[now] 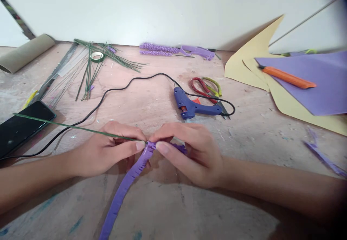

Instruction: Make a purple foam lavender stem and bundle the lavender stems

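My left hand (110, 149) pinches a thin green wire stem (67, 126) that runs out to the left over the table. My right hand (189, 151) pinches the top end of a fringed purple foam strip (121, 193) right where it meets the wire tip. The strip hangs down toward the near edge of the wooden table (162, 204). Both hands rest low over the table, fingertips almost touching. A bit of purple strip shows under my right fingers.
A blue glue gun (193, 104) with a black cord (108, 91) lies behind my hands, beside red and yellow-handled scissors (206, 86). A phone (20, 126) lies at left; green wires (94, 61), tape roll (97, 56), finished purple stems (162, 49) behind; purple foam sheet (320, 84), yellow foam sheet (284, 102) and orange cutter (288, 77) right.
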A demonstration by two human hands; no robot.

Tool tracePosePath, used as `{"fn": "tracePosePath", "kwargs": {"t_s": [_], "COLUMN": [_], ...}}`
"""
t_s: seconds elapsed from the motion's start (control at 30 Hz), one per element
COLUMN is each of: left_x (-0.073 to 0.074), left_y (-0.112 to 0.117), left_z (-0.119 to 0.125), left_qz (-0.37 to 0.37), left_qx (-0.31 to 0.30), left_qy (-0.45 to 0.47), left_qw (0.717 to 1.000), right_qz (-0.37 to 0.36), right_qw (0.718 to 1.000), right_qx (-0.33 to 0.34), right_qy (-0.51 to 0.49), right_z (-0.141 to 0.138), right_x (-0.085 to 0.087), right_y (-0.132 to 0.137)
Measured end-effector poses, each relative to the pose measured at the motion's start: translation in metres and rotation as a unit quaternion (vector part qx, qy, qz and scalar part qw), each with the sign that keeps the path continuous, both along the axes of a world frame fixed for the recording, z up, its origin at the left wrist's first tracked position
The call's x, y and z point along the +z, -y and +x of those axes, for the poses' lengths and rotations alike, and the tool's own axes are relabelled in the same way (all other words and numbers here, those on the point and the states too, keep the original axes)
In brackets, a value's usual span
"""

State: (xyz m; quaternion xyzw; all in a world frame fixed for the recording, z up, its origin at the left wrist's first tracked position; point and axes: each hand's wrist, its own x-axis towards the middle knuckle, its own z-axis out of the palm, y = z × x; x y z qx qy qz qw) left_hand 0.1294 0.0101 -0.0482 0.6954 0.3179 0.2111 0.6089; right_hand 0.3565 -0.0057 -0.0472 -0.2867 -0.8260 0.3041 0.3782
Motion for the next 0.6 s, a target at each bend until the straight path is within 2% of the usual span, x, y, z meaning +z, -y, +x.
{"fn": "tracePosePath", "kwargs": {"t_s": [0.17,0.3,0.47,0.6], "left_x": [0.0013,0.0024,0.0025,0.0035], "left_y": [0.0021,0.0036,0.0050,0.0043], "left_z": [-0.0017,-0.0029,0.0000,0.0031], "left_qz": [0.042,-0.007,0.000,-0.042], "left_qx": [-0.012,-0.017,0.002,0.014], "left_qy": [0.002,-0.014,-0.041,-0.039], "left_qw": [0.999,1.000,0.999,0.998], "right_qz": [-0.050,-0.036,-0.026,-0.019], "right_qw": [0.998,0.998,0.997,0.997], "right_qx": [-0.014,-0.049,-0.060,-0.073], "right_qy": [0.033,0.034,0.027,0.031], "right_z": [-0.0027,-0.0045,-0.0055,-0.0057], "right_x": [0.0045,0.0023,-0.0013,-0.0016], "right_y": [-0.0013,0.0010,0.0018,0.0017]}}
